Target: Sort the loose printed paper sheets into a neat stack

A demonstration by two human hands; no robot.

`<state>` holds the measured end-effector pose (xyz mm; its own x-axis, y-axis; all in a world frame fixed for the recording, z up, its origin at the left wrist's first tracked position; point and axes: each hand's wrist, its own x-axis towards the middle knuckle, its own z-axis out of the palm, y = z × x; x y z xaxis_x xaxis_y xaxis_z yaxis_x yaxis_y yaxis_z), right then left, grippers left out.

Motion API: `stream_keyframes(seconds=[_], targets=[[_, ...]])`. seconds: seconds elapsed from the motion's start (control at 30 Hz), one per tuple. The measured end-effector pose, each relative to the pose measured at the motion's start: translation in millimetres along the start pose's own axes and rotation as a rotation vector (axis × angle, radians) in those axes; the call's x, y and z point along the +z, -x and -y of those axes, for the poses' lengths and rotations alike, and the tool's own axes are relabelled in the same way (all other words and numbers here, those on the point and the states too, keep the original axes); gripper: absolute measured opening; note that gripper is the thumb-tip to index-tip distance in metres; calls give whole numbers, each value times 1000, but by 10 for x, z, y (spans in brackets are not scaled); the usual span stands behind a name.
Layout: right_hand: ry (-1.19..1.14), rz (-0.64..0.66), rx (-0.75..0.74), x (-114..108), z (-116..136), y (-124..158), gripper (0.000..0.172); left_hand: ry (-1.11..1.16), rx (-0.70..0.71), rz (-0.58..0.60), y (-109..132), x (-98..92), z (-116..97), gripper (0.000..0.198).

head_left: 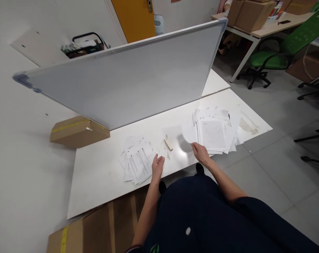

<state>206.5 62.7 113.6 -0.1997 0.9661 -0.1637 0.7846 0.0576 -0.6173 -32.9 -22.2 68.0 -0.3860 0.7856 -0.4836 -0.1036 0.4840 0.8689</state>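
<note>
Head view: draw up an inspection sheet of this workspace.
Surface: white table; brownish marks at its right end, more near the block.
Job's things: left pile and right pile of loose papers; one sheet lifted at the right pile's left edge.
Clutter: block between the piles; board standing behind them.
Hands: right hand grips the sheet; left hand open beside the left pile, contact unclear.
Cables: apparent pale cord at far right.
Surroundings: green chair, desk, orange door.

The left pile of papers (139, 164) bears print too small to read; the whiteboard (138, 79) hides the orange door's (135, 21) foot; the right edge crops the green chair (303, 35).
</note>
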Motion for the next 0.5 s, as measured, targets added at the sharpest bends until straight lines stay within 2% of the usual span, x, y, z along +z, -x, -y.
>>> stream_keyframes(seconds=[0.07,0.13,0.2,0.3,0.4,0.47,0.5], targets=[[-250,100,-118,-6,215,102,27,172,-204,173,14,168,-65,63],[-486,193,-164,-6,338,171,26,308,-312,320,36,271,-129,58],[-691,269,-133,4,363,210,26,427,-273,374,63,313,-188,51],[-874,347,-25,12,258,217,28,524,-172,338,103,292,-257,47],[-778,436,74,-18,32,124,33,514,-163,309,113,233,-279,48],[-556,322,165,-47,-169,-9,36,493,-136,244,96,204,-263,48],[-405,170,217,-56,-280,-89,35,481,-116,202,82,195,-246,47]])
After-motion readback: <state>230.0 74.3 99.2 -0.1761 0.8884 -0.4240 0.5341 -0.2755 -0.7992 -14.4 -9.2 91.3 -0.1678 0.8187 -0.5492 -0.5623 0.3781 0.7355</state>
